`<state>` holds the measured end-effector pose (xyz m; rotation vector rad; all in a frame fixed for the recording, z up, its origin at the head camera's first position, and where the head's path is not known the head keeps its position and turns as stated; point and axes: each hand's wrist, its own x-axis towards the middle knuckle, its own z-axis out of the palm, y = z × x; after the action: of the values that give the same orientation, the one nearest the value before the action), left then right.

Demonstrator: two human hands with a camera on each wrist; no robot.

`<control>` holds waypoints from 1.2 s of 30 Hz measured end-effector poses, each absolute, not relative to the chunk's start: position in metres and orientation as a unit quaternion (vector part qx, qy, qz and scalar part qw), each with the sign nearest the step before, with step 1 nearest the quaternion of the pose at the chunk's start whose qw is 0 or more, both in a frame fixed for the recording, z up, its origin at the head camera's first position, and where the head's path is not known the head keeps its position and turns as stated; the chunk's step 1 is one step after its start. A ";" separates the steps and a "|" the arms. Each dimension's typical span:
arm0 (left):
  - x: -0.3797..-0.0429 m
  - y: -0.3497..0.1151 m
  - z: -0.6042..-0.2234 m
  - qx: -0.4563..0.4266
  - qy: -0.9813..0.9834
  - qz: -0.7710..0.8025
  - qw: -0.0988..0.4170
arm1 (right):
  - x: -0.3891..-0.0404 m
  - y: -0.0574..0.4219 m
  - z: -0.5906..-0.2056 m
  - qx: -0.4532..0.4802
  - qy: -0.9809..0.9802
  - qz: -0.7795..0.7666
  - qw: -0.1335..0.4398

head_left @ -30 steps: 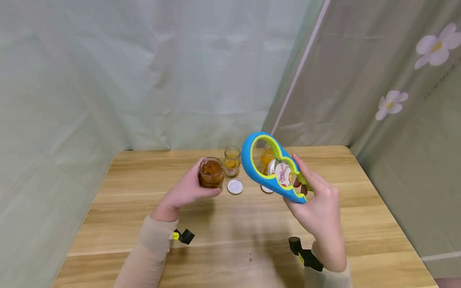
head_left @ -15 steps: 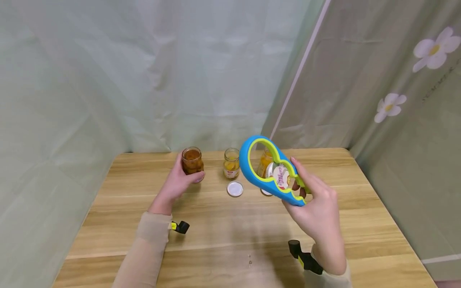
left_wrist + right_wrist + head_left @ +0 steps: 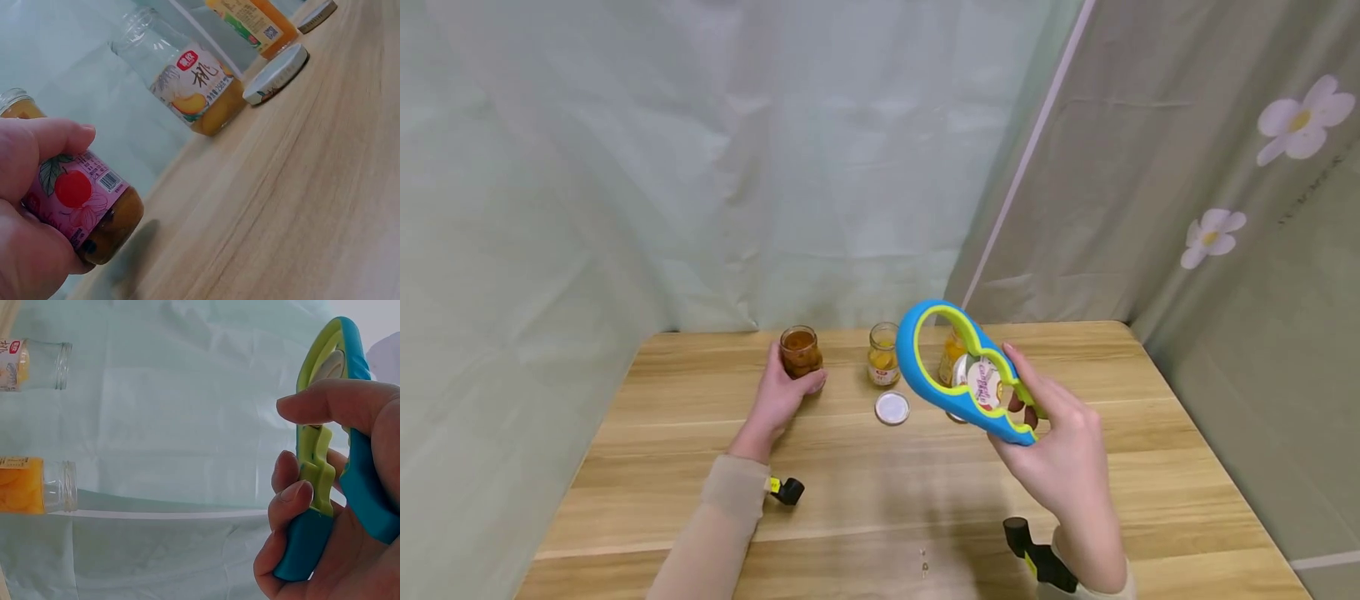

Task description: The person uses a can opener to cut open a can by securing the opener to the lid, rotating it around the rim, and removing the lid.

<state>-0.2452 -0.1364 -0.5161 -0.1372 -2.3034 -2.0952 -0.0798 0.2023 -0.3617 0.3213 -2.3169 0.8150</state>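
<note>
My left hand (image 3: 775, 400) grips an open glass jar (image 3: 801, 354) of brown fruit at the table's back left. In the left wrist view its pink label (image 3: 75, 194) shows a red cherry, and the jar's base is close over the wood. My right hand (image 3: 1063, 458) holds a blue and green jar opener (image 3: 910, 358) up over the right half of the table, fingers wrapped round its handles (image 3: 304, 544). A printed lid (image 3: 985, 383) sits inside the opener's scalloped opening.
An open jar (image 3: 883, 367) of yellow peaches stands at the back middle, a white lid (image 3: 892, 408) lying before it. Behind the opener is a jar of orange fruit (image 3: 259, 25), with another lid (image 3: 317, 17) near it. Curtains hang behind the wooden table (image 3: 850, 517).
My left hand has carried the brown fruit jar left, away from the peach jar, and lowered it towards the table. My right hand keeps the opener in nearly the same place.
</note>
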 end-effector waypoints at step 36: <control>-0.254 -0.137 -0.525 -0.001 -0.807 -0.586 0.067 | -0.085 0.201 -0.358 0.127 -0.882 0.318 0.324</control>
<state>-0.2543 -0.1369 -0.5248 -0.0039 -2.4336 -1.7662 -0.0849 0.2006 -0.3581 0.3330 -2.3124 0.8345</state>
